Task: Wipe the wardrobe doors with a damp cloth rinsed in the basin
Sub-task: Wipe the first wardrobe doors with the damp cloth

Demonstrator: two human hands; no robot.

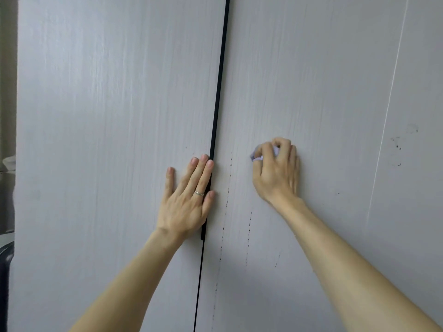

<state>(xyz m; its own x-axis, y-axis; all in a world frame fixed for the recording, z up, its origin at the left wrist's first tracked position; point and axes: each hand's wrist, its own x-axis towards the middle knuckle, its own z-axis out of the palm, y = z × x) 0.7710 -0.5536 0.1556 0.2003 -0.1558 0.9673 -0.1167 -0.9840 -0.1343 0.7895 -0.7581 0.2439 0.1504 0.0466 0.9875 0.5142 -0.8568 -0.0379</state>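
Note:
Two pale grey wood-grain wardrobe doors fill the view, the left door (107, 116) and the right door (311, 80), split by a black vertical gap (219, 92). My left hand (189, 197), wearing a ring, lies flat with straight fingers on the left door's edge beside the gap. My right hand (275, 168) grips a small bunched lilac cloth (257, 156) and presses it against the right door. Most of the cloth is hidden under the curled fingers. Rows of dark specks (225, 212) run down the right door below and left of the cloth.
More dark spots (396, 146) mark a third panel at the far right, past a thin light seam (388, 104). At the left edge a strip of room with dim objects (7, 164) shows beside the wardrobe. No basin is in view.

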